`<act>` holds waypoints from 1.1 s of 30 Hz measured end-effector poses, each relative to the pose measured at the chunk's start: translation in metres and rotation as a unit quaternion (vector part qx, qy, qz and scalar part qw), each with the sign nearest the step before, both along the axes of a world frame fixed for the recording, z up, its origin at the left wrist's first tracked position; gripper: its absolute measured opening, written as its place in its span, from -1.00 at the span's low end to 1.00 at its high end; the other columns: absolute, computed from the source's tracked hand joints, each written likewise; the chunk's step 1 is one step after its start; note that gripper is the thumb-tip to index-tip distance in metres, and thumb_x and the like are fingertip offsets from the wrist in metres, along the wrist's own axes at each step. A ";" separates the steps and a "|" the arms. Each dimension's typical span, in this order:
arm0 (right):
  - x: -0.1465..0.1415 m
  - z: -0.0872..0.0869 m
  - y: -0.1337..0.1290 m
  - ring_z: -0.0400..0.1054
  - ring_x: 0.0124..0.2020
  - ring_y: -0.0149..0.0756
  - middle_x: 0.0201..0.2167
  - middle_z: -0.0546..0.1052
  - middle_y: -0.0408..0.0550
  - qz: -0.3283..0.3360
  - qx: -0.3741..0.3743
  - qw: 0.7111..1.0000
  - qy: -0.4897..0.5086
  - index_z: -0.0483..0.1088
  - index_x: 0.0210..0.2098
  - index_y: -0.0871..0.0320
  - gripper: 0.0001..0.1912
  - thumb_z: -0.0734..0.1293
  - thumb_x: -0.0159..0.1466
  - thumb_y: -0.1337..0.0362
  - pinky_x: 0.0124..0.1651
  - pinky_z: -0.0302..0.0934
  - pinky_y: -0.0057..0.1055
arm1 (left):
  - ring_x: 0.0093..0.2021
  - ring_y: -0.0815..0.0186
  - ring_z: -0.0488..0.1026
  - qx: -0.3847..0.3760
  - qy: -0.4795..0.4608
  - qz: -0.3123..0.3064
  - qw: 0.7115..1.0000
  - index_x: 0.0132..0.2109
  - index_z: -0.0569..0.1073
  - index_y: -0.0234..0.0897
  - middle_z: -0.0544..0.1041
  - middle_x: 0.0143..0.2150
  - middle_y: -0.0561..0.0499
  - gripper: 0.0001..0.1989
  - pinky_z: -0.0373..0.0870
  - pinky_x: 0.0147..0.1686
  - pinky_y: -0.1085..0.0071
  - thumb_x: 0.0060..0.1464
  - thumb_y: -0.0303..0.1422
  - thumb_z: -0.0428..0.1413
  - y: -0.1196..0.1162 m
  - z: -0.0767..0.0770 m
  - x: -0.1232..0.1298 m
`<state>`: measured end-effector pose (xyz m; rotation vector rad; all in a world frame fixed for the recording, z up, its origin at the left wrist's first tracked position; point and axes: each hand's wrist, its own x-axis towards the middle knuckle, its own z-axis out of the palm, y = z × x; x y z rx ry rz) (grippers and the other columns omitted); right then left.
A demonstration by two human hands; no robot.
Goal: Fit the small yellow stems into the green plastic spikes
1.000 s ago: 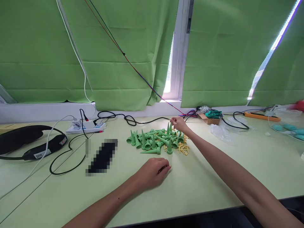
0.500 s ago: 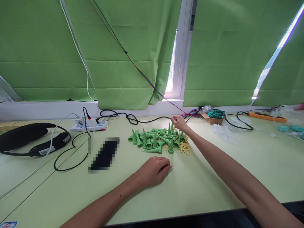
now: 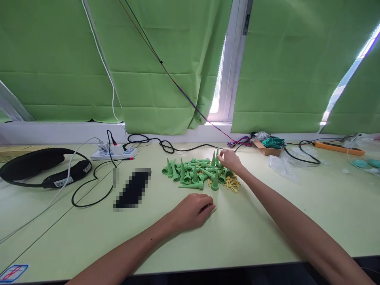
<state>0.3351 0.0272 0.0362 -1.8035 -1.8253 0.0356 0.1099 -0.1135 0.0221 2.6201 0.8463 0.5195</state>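
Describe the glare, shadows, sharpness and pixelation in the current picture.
Head view: strong glare at the window gap between green curtains; head view: soft shadow on the table beside the right forearm; head view: green cones fairly sharp, dark object masked by blocky pixels.

Green curtains (image 3: 162,95) hang either side of a white window frame (image 3: 230,79), with a thin red-and-blue wire (image 3: 178,85) slanting down across the left one. On the desk (image 3: 246,237), a black padded band (image 3: 35,161) lies at the left near a white power strip (image 3: 102,156) and a dark pixelated rectangle (image 3: 133,190). At the right are a small cardboard box (image 3: 267,151) with a teal bundle (image 3: 273,142) on it, crumpled clear plastic (image 3: 282,167) and an orange bar (image 3: 338,148).
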 end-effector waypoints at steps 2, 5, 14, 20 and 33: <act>0.001 -0.003 -0.005 0.44 -0.28 -0.15 -0.30 0.56 0.12 0.001 -0.032 0.999 -0.025 0.51 -0.33 0.18 -0.85 0.35 0.22 0.23 -0.30 0.16 -0.38 | -0.49 0.37 0.23 0.002 -0.001 0.000 1.000 -0.41 0.32 -0.27 0.37 -0.47 0.03 -0.70 0.02 -0.47 0.41 0.31 -0.34 -0.09 0.000 0.000 0.000; 0.003 -0.005 -0.009 0.45 -0.23 -0.14 -0.23 0.56 0.12 -0.004 -0.067 0.997 -0.049 0.53 -0.27 0.16 -0.81 0.37 0.20 0.20 -0.27 0.18 -0.38 | -0.50 0.38 0.20 0.004 0.004 0.000 1.000 -0.43 0.30 -0.27 0.35 -0.48 0.05 -0.70 0.01 -0.47 0.41 0.30 -0.35 -0.09 0.000 0.001 0.001; 0.002 -0.004 -0.008 0.46 -0.24 -0.13 -0.22 0.55 0.12 -0.005 -0.125 0.987 -0.098 0.51 -0.27 0.19 -0.76 0.38 0.18 0.14 -0.35 0.19 -0.41 | -0.49 0.39 0.20 0.010 0.017 0.013 1.000 -0.44 0.26 -0.27 0.33 -0.49 0.07 -0.72 0.04 -0.47 0.43 0.28 -0.38 -0.09 -0.003 0.002 0.002; 0.003 -0.004 -0.009 0.44 -0.20 -0.16 -0.19 0.54 0.13 0.023 -0.112 0.983 -0.141 0.49 -0.27 0.20 -0.78 0.35 0.26 0.15 -0.32 0.17 -0.42 | -0.50 0.39 0.19 0.015 0.018 0.009 1.000 -0.44 0.24 -0.27 0.32 -0.50 0.08 -0.72 0.04 -0.47 0.43 0.27 -0.37 -0.08 -0.002 0.001 0.001; 0.005 0.013 -0.032 0.42 -0.36 -0.20 -0.39 0.53 0.06 0.013 -0.006 0.988 -0.152 0.40 -0.24 0.21 -0.76 0.27 0.35 0.13 -0.41 0.05 -0.44 | -0.51 0.40 0.18 0.006 0.005 0.011 1.000 -0.44 0.27 -0.27 0.33 -0.51 0.09 -0.70 0.06 -0.48 0.44 0.28 -0.35 -0.08 -0.001 -0.001 0.002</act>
